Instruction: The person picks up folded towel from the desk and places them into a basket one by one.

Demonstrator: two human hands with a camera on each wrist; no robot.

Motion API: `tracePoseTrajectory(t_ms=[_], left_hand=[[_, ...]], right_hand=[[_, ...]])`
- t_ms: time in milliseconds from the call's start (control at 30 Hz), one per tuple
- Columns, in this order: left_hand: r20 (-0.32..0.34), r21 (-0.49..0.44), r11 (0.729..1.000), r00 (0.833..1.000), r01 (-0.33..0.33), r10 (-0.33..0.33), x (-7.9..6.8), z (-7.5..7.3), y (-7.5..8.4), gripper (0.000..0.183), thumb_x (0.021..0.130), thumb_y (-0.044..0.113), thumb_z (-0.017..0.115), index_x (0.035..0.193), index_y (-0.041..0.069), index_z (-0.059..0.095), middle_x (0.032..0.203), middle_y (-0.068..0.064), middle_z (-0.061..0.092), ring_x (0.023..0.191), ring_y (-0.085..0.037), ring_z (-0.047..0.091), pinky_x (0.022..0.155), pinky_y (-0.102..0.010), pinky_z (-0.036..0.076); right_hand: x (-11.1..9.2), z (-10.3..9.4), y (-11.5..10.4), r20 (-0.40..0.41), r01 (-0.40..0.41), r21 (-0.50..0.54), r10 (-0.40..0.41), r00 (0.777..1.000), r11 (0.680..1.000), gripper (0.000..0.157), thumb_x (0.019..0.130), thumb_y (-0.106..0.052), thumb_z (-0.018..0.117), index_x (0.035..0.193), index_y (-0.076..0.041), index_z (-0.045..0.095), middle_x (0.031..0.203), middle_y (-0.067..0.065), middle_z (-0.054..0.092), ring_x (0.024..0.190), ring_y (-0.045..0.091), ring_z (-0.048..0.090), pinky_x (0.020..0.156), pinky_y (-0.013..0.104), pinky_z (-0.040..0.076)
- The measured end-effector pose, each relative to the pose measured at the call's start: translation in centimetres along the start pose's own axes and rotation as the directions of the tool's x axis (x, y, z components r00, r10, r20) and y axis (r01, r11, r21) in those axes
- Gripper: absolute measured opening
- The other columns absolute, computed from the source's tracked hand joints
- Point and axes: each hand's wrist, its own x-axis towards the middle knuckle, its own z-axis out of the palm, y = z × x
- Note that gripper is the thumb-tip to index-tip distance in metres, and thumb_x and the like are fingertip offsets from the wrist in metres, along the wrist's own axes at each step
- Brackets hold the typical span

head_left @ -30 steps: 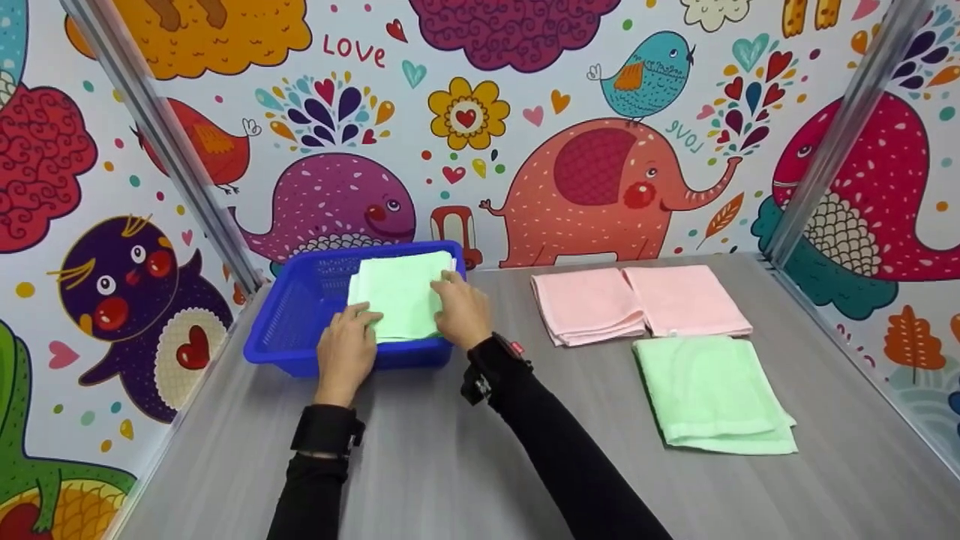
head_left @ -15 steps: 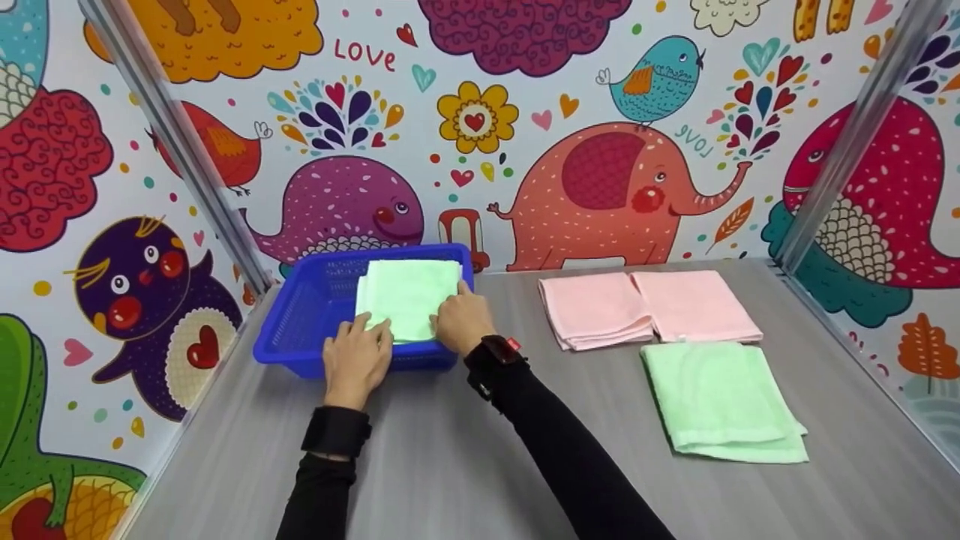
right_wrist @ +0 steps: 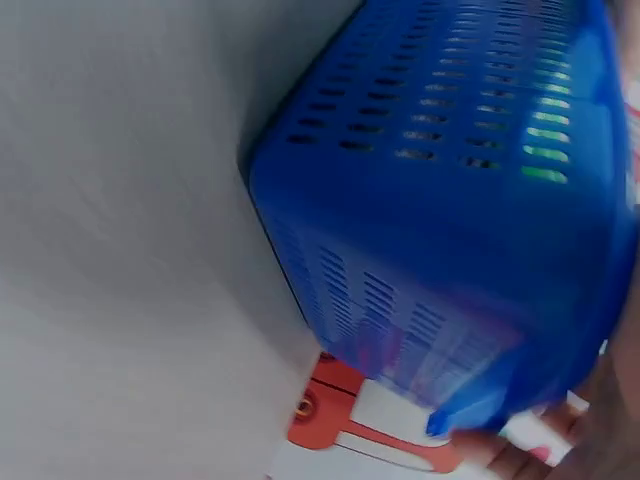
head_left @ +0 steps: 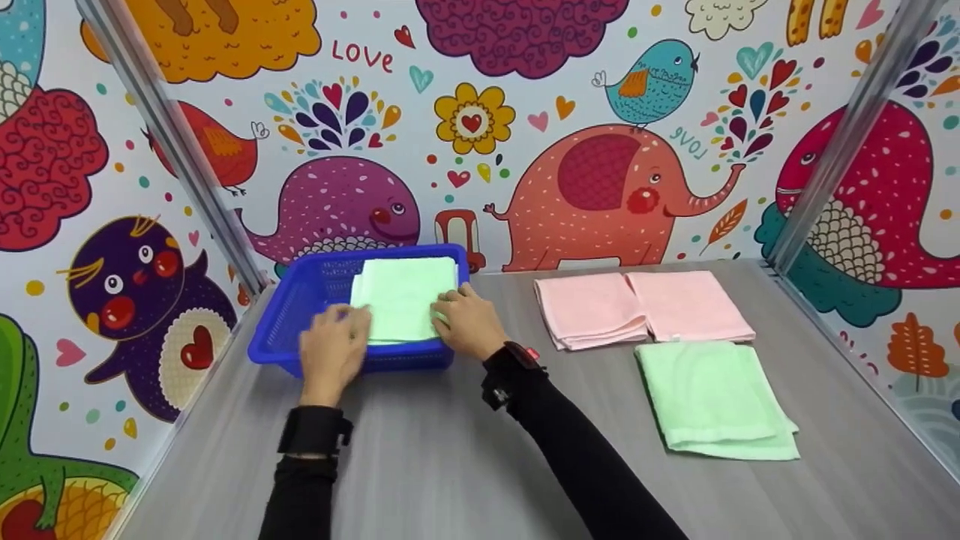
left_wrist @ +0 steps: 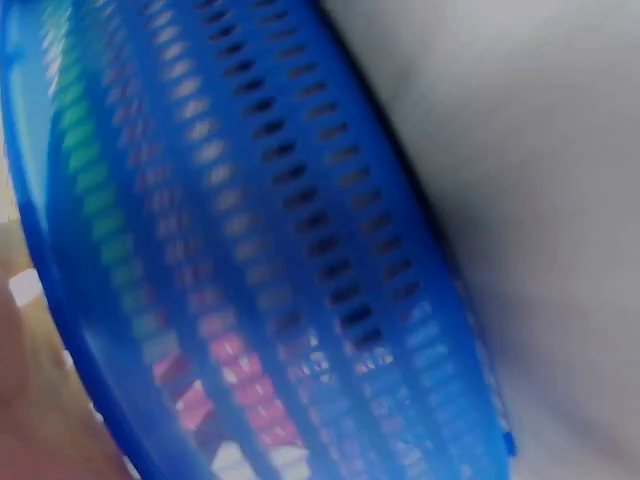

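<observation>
A folded light green towel [head_left: 409,300] lies in the right part of the blue plastic basket [head_left: 296,356], with another pale layer showing at its left edge. My left hand [head_left: 334,352], blurred, hovers over the basket's front rim by the towel's left edge, its fingers loosely bent around nothing visible. The fingertips of my right hand [head_left: 472,322] rest at the towel's right edge, above the basket's right front corner. From the right wrist, some fingers [right_wrist: 490,450] show past the rim of the basket [right_wrist: 400,230]. In the left wrist view, the slotted basket wall [left_wrist: 250,220] hides most of the towel.
Two folded pink towels [head_left: 592,307] lie side by side at the back right of the grey table [head_left: 450,465]. In front of them is another folded green towel [head_left: 716,397]. Printed wall panels [head_left: 480,45] enclose the back and sides, with metal posts [head_left: 187,165] at the corners.
My left hand has drawn back to the left, off the towel's front left corner. The right hand's fingers have shifted slightly along the towel's right edge. The towel stays in the basket.
</observation>
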Motion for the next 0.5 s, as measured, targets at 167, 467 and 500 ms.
tracePoseTrajectory(t_ms=[167,467,500], left_hand=[[-0.121,-0.035,0.976,0.968,0.216,-0.218,0.0,-3.0,-4.6,0.044,0.108,0.036,0.048,0.146,0.018,0.058,0.157,-0.024,0.042,0.143,-0.053,0.038,0.112,-0.072,0.028],[0.176,-0.421,0.805,0.908,0.418,-0.38,-0.6,-3.9,-9.6,0.07,0.108,0.019,0.046,0.165,0.001,0.01,0.168,-0.032,0.014,0.155,-0.051,0.017,0.126,-0.063,0.014],[0.18,-0.433,0.796,0.906,0.422,-0.383,-0.5,-3.8,-9.6,0.071,0.107,0.016,0.047,0.164,-0.001,0.008,0.168,-0.032,0.015,0.155,-0.051,0.017,0.126,-0.063,0.015]], right_hand=[[-2.1,-0.8,3.2,-0.029,0.037,0.176,-0.032,0.999,0.984,0.048,0.104,-0.032,0.063,0.149,-0.018,0.057,0.156,0.006,0.053,0.138,0.029,0.052,0.112,0.046,0.047],[-6.2,-1.8,13.2,-0.113,-0.118,0.223,0.146,0.983,0.968,0.055,0.096,-0.021,0.071,0.147,-0.006,0.057,0.151,0.021,0.054,0.139,0.043,0.05,0.115,0.057,0.041],[-6.8,-1.8,14.3,-0.106,-0.152,0.212,0.177,0.978,0.965,0.055,0.096,-0.021,0.07,0.147,-0.005,0.057,0.151,0.022,0.054,0.139,0.044,0.05,0.113,0.058,0.042]])
